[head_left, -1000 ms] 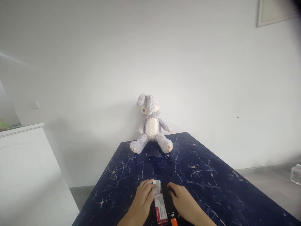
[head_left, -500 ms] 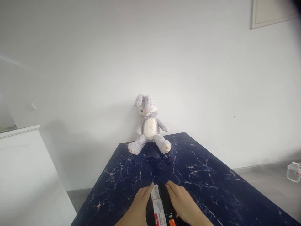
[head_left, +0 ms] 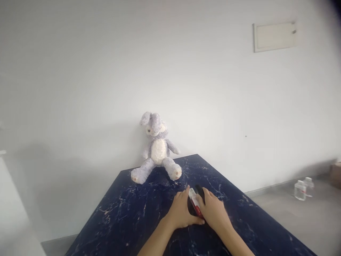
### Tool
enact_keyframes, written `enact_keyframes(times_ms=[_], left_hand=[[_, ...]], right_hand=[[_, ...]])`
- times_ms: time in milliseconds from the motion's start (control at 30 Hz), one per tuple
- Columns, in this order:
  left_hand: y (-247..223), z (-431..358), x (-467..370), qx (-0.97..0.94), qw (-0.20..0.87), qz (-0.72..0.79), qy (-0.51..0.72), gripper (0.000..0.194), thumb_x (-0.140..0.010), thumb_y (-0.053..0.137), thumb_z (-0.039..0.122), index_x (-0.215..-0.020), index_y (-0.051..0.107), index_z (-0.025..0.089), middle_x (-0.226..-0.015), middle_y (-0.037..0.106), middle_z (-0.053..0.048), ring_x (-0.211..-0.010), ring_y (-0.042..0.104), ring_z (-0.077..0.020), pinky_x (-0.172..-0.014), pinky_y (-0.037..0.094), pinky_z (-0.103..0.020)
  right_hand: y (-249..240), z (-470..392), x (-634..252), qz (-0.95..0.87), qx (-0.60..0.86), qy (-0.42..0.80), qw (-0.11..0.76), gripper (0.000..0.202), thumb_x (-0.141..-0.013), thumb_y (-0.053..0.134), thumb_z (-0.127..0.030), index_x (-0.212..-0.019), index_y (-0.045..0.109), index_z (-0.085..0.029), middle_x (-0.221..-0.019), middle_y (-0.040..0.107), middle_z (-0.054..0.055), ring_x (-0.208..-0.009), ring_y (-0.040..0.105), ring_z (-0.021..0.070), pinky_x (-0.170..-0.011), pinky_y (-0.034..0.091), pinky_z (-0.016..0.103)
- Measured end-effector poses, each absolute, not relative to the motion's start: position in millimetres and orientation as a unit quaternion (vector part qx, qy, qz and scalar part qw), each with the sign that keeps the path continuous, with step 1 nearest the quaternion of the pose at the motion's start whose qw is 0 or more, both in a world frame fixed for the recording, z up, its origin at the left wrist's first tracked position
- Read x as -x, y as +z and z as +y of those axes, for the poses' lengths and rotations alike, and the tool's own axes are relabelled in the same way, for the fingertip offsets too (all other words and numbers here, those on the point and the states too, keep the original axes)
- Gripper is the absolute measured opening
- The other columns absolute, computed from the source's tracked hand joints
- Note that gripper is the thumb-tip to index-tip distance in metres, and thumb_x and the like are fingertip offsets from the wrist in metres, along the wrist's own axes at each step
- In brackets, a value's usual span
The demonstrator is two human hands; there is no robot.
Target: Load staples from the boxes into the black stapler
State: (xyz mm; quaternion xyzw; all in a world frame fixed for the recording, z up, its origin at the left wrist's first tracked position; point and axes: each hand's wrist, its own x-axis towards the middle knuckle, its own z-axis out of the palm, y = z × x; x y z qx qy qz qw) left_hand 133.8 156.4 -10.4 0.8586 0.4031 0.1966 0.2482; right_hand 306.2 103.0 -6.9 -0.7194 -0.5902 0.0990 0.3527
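Note:
A small white-and-red box (head_left: 195,203) lies between my hands over the dark blue marbled table (head_left: 128,209). Alongside it on the right is a black object (head_left: 200,191), partly covered by my fingers; its kind is not clear. My left hand (head_left: 182,211) curves around the near left side of the box, thumb stretched toward the right. My right hand (head_left: 214,209) is closed on the black object, its thumb or a finger reaching onto the box. My hands hide most of both items. Farther back sits a pale lilac plush rabbit (head_left: 158,149), legs spread.
Behind the table rises a white wall (head_left: 202,89) with a framed panel (head_left: 275,36). Two clear plastic bottles (head_left: 300,190) stand on the floor at right, near a brown box (head_left: 335,174). A white cabinet (head_left: 10,209) is at the left.
Both hands, with the box and black object, have moved farther forward and right on the table. The view has turned right. An orange part of the black object is now hidden.

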Motion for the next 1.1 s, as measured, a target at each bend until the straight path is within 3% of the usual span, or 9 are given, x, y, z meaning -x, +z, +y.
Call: enact_keyframes(times_ms=[133,500,700,800,900,967,1033,1100], left_hand=[[-7.4,187.8,-181.1,-0.868,0.216,0.403,0.195,0.141,-0.047,0.082,0.07,-0.159,0.017,0.013,-0.155,0.038,-0.019,-0.14,0.031,-0.0452,-0.116,0.026,-0.055],[-15.9,212.1,-186.6,-0.878,0.229,0.367,0.204,0.138,-0.049,0.077,0.078,-0.158,0.019,0.018,-0.158,0.035,-0.014,-0.142,0.029,-0.0454,-0.116,0.024,-0.055],[-16.3,201.5,-178.9,-0.875,0.257,0.372,0.175,0.146,-0.047,0.075,0.081,-0.16,0.006,0.02,-0.166,0.011,-0.012,-0.15,0.006,-0.046,-0.121,0.013,-0.06],[-12.6,184.5,-169.1,-0.867,0.246,0.385,0.199,0.118,-0.071,0.064,0.076,-0.16,0.01,0.02,-0.167,0.01,-0.011,-0.151,0.003,-0.0427,-0.121,0.01,-0.06],[-6.0,155.2,-150.7,-0.861,0.192,0.362,0.302,0.064,-0.096,0.045,0.05,-0.15,0.036,0.018,-0.153,0.04,-0.013,-0.142,0.032,-0.0337,-0.12,0.023,-0.052],[-1.2,133.6,-133.9,-0.86,0.173,0.339,0.34,0.036,-0.099,0.042,0.038,-0.126,0.059,0.02,-0.126,0.061,-0.011,-0.119,0.053,-0.0272,-0.109,0.039,-0.045],[4.3,117.6,-116.8,-0.864,0.164,0.356,0.317,0.029,-0.101,0.042,0.033,-0.098,0.067,0.02,-0.103,0.067,-0.009,-0.104,0.059,-0.0234,-0.102,0.045,-0.043],[12.9,112.9,-102.9,-0.873,0.181,0.37,0.259,0.022,-0.1,0.051,0.034,-0.104,0.067,0.019,-0.11,0.066,-0.008,-0.102,0.062,-0.0214,-0.096,0.051,-0.043]], right_hand=[[-14.8,119.4,-346.9,-0.534,0.698,0.171,0.446,0.045,-0.095,0.04,-0.047,-0.124,0.06,-0.02,-0.115,0.072,0.008,-0.105,0.068,0.0242,-0.089,0.05,0.032],[-20.6,139.4,-357.1,-0.491,0.722,0.163,0.459,0.049,-0.092,0.04,-0.053,-0.123,0.06,-0.021,-0.116,0.071,0.009,-0.108,0.066,0.0257,-0.091,0.048,0.032],[-21.0,137.9,-357.4,-0.457,0.72,0.16,0.497,0.053,-0.096,0.025,-0.052,-0.12,0.06,-0.021,-0.124,0.066,0.011,-0.116,0.06,0.0282,-0.099,0.043,0.038],[-21.6,134.2,-357.2,-0.433,0.73,0.067,0.525,0.052,-0.097,0.023,-0.047,-0.121,0.059,-0.017,-0.125,0.063,0.014,-0.121,0.054,0.0307,-0.103,0.039,0.042],[-17.3,126.9,-352.8,-0.443,0.718,-0.045,0.535,0.045,-0.098,0.025,-0.042,-0.11,0.059,-0.017,-0.114,0.065,0.016,-0.113,0.055,0.0314,-0.101,0.039,0.045],[-11.4,120.1,-342.1,-0.501,0.69,-0.104,0.512,0.039,-0.098,0.029,-0.041,-0.098,0.061,-0.018,-0.101,0.066,0.015,-0.101,0.057,0.0302,-0.097,0.041,0.046],[-5.3,111.0,-320.7,-0.615,0.623,-0.134,0.465,0.035,-0.099,0.035,-0.04,-0.088,0.062,-0.021,-0.091,0.066,0.013,-0.091,0.059,0.0275,-0.091,0.045,0.044],[-1.9,98.9,-289.0,-0.76,0.481,-0.137,0.415,0.029,-0.099,0.042,-0.037,-0.086,0.064,-0.023,-0.084,0.066,0.008,-0.084,0.061,0.0232,-0.084,0.05,0.039]])
